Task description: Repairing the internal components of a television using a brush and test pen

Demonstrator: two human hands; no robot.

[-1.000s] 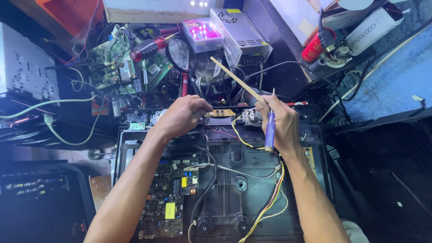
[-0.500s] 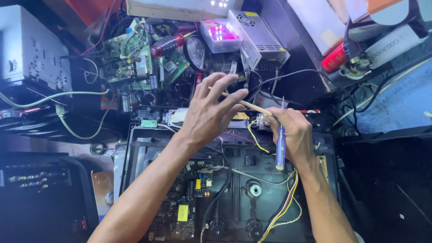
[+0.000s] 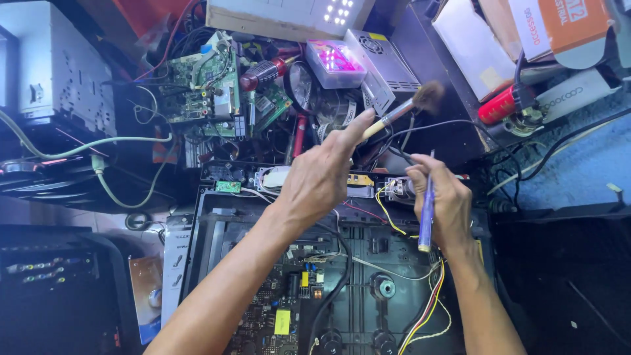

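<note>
My left hand is raised over the back edge of an open black device chassis and pinches a small brush by its pale wooden handle, bristles pointing up and to the right. My right hand rests at the chassis's back right and grips a blue pen-shaped tool, tip up. It is beside a small metal part with yellow and red wires. A dark circuit board with a yellow label lies inside the chassis below my left forearm.
Behind the chassis lies a heap of green circuit boards, a red-handled screwdriver, a clear box with a pink glow and a metal power supply. A grey unit stands at left, a red canister at right.
My left hand rose from the chassis's back edge, closed on the brush and lifted it up to the right. My right hand stayed in place with the blue tool.
</note>
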